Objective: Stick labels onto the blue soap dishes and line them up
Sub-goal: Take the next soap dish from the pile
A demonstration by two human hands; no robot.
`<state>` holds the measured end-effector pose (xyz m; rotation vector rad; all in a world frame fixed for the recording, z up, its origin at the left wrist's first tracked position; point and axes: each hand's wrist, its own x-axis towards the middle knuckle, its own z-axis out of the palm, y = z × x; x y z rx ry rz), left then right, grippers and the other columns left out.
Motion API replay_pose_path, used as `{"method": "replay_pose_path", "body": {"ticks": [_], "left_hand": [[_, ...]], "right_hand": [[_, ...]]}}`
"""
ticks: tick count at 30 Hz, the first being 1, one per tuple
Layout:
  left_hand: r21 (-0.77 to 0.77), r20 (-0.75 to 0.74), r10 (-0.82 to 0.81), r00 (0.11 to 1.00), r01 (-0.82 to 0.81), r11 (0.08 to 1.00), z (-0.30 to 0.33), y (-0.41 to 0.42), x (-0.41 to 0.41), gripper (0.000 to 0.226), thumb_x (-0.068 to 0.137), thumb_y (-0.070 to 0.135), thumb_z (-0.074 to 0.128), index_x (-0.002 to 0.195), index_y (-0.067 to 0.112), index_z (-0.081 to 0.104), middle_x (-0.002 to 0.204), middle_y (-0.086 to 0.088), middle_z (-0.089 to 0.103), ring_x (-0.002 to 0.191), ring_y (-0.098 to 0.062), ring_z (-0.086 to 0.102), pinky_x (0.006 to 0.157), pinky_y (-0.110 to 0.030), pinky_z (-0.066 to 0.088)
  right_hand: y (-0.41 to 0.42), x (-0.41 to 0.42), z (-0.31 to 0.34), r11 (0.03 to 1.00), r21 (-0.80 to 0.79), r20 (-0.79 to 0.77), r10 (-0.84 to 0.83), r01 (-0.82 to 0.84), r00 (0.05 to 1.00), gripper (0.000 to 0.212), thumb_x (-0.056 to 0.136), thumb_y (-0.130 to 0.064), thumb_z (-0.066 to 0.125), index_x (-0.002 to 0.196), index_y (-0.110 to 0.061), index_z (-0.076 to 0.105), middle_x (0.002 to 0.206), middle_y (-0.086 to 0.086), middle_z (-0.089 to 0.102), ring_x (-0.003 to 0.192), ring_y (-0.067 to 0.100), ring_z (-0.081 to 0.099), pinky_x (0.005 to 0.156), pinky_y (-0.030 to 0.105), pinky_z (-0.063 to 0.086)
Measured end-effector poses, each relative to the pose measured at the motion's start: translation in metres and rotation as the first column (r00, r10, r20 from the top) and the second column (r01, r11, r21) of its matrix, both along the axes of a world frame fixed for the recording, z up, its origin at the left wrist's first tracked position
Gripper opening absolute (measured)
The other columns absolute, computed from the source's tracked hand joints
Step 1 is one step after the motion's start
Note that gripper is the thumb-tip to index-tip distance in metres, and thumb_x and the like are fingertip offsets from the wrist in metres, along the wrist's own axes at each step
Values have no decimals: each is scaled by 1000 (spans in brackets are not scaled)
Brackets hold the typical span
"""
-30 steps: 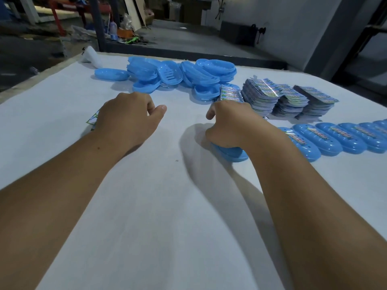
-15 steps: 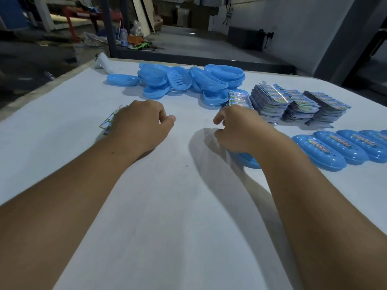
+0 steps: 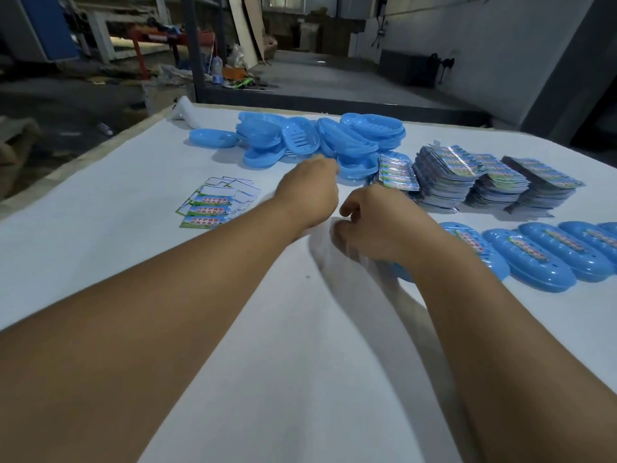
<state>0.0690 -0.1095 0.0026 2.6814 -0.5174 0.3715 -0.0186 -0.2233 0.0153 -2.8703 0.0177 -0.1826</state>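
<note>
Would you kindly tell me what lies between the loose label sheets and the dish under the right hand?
In the head view, only the left hand and bare white tabletop.

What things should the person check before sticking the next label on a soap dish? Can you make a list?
1. Plain dishes left in the pile: ok.
2. Label stacks within reach: ok.
3. Left hand near the pile: ok; holding a dish: cannot tell.
4. Right hand over a blue dish: ok; dish mostly hidden.
5. Labelled row lined up on the table: ok.
6. Loose label sheets lying to the left: ok.
</note>
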Motion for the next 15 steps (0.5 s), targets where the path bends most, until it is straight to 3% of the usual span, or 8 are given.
{"method": "replay_pose_path", "body": {"ticks": [3,5,9,15], "left_hand": [[103,-20,-53,998,55,993,1,-19,16,55,92,14,61,145,20,47,146,-5,50,131,-28,47,104,-43,42],[122,-12,-42,999,44,992,2,-26,25,47,96,19,58,142,24,50,144,-3,50,130,-27,46,104,-42,41],[103,82,-29,996,21,994,2,-29,33,24,99,31,58,121,22,61,126,-2,59,117,-25,50,92,-38,41],[-67,122,-62,991,71,995,-2,-18,27,23,98,33,57,110,14,52,107,-7,65,91,-26,54,78,-41,45]], "right_hand": [[-2,1,-2,1000,1,11,11,-11,1000,28,87,-38,67,108,-20,71,106,5,71,102,31,63,89,42,55],[-3,1,-2,1000,3,11,22,-22,1000,28,88,-37,67,109,-19,71,105,4,71,101,31,64,89,42,55],[-5,2,-2,1000,8,5,30,-30,1000,33,88,-38,66,116,-19,66,110,4,70,106,30,62,92,42,53],[-5,2,-1,1000,17,-3,24,-24,1000,35,89,-40,64,118,-21,66,114,3,69,111,31,61,95,43,52]]}}
